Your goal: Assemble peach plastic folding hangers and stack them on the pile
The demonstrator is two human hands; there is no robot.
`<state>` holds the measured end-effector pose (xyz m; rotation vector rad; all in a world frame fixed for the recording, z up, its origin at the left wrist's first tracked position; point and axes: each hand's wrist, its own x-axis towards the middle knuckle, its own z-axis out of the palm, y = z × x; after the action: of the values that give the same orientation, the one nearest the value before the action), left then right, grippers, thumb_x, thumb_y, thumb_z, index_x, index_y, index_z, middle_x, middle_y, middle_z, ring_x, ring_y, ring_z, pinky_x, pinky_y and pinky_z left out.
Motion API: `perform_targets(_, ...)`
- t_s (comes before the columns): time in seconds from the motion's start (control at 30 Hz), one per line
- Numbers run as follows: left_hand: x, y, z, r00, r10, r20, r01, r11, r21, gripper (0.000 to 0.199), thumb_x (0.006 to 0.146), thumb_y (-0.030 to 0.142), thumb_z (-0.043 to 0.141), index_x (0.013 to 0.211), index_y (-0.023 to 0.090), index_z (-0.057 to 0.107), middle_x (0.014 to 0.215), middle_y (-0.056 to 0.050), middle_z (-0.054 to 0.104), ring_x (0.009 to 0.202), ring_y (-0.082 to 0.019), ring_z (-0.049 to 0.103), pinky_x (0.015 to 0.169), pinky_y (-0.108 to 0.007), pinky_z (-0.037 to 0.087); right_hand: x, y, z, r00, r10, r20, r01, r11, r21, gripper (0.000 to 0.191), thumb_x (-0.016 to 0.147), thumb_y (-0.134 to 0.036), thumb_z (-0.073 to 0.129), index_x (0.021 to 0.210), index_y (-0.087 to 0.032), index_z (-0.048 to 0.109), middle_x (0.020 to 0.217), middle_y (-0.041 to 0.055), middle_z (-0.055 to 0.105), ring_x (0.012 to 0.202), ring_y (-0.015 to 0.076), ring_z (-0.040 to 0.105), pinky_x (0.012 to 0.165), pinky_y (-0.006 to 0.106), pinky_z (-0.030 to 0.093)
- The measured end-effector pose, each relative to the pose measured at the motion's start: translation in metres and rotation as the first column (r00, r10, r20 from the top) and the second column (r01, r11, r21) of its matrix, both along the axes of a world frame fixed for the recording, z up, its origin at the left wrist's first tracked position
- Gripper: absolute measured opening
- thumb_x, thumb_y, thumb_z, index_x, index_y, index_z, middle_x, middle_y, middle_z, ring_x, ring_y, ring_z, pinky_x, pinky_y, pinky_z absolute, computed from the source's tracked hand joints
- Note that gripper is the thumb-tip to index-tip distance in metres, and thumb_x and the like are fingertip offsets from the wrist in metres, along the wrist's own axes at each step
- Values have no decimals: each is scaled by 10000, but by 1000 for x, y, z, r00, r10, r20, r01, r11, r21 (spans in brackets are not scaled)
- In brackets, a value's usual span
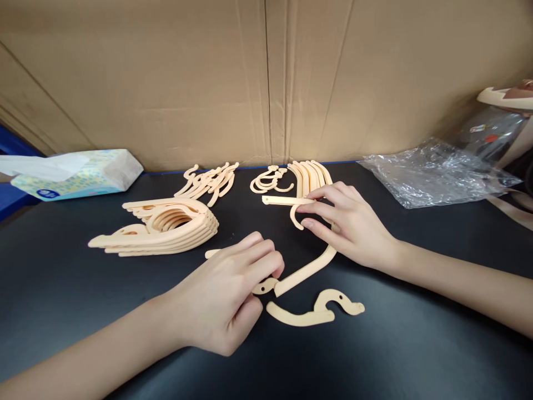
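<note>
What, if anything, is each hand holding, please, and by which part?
The right hand has fingertips at the bend of a hook and the end of a strip; grip unclear. The left hand hides any hold.

Black tabletop [416, 339] beneath beige curved pieces [302, 319], tissue pack [89, 180], clear bag [433, 176].

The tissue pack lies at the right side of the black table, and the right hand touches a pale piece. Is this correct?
Not entirely: the head view shows the tissue pack at the left side of the black table. The right hand does touch a pale piece.
</note>
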<state>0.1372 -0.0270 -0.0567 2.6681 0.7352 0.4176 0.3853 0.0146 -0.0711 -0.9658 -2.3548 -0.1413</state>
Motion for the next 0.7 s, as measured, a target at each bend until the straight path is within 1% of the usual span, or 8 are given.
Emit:
perform_targets(0.17, -3, 3, -1, 998, -66, -12, 66, 997, -32, 240, 729, 30, 379, 895, 190, 445, 873, -47, 491, 766, -207, 399, 613, -320, 321, 0, 0, -1, 1000, -14, 27, 13, 1000, 28, 227, 973, -289, 500, 1028, -179, 692, 1063, 101, 628, 994, 239, 536, 822, 383, 399)
perform_targets(0.27, -4, 4, -2, 997, -76, -22, 75, 997, -8, 321, 711, -26, 361, 926, 193, 457, 898, -45, 500, 790, -207, 402, 644, -318, 333, 0, -1, -1, 999, -21, 42, 19, 999, 42, 230, 972, -293, 504, 1030, -177, 694, 1062, 104, 626, 987, 241, 534, 819, 384, 398)
perform_targets(0.33, -4, 4, -2, 997, -69, -17, 70, 997, 19, 367, 687, -48, 359, 941, 194, 467, 918, -42, 512, 813, -207, 408, 676, -324, 343, 0, -1, -1, 998, -27, 50, 25, 999, 43, 232, 972, -291, 503, 1035, -175, 693, 1060, 104, 624, 986, 242, 532, 819, 384, 397)
perform_targets(0.4, -4, 3, -2, 998, -56, -8, 56, 997, 50, 394, 692, -60, 357, 968, 193, 483, 945, -42, 528, 843, -207, 425, 715, -335, 356, 0, 0, -2, 998, -35, 56, 32, 999, 43, 232, 973, -292, 502, 1042, -173, 689, 1057, 104, 622, 987, 243, 528, 820, 384, 396)
perform_targets(0.5, -2, 3, -4, 999, -11, 30, 8, 993, 117, 405, 750, -66, 357, 1032, 183, 508, 1018, -53, 552, 943, -212, 464, 802, -356, 377, 0, 0, -2, 997, -45, 65, 42, 998, 46, 235, 973, -300, 505, 1052, -168, 683, 1055, 106, 619, 984, 242, 524, 820, 384, 394)
perform_targets(0.57, -2, 3, -5, 998, 28, 57, -37, 984, 172, 383, 805, -53, 372, 1072, 175, 524, 1093, -63, 566, 1055, -218, 475, 897, -374, 378, 0, 0, -2, 996, -50, 68, 47, 998, 46, 235, 972, -305, 509, 1059, -167, 679, 1050, 104, 617, 982, 239, 522, 826, 383, 392)
perform_targets(0.63, -1, 4, -7, 996, 59, 61, -71, 972, 222, 350, 857, -24, 392, 1105, 172, 542, 1167, -67, 571, 1169, -222, 458, 995, -384, 355, -1, 0, -2, 996, -55, 69, 52, 998, 45, 234, 971, -304, 515, 1073, -167, 675, 1048, 99, 618, 979, 234, 522, 832, 380, 389)
perform_targets(0.7, -1, 4, -8, 995, 80, 54, -91, 960, 263, 332, 893, 5, 408, 1138, 173, 557, 1236, -69, 561, 1262, -225, 416, 1057, -380, 332, -1, 0, -2, 995, -65, 71, 62, 997, 43, 239, 972, -306, 513, 1088, -170, 672, 1044, 93, 618, 972, 229, 520, 826, 374, 386)
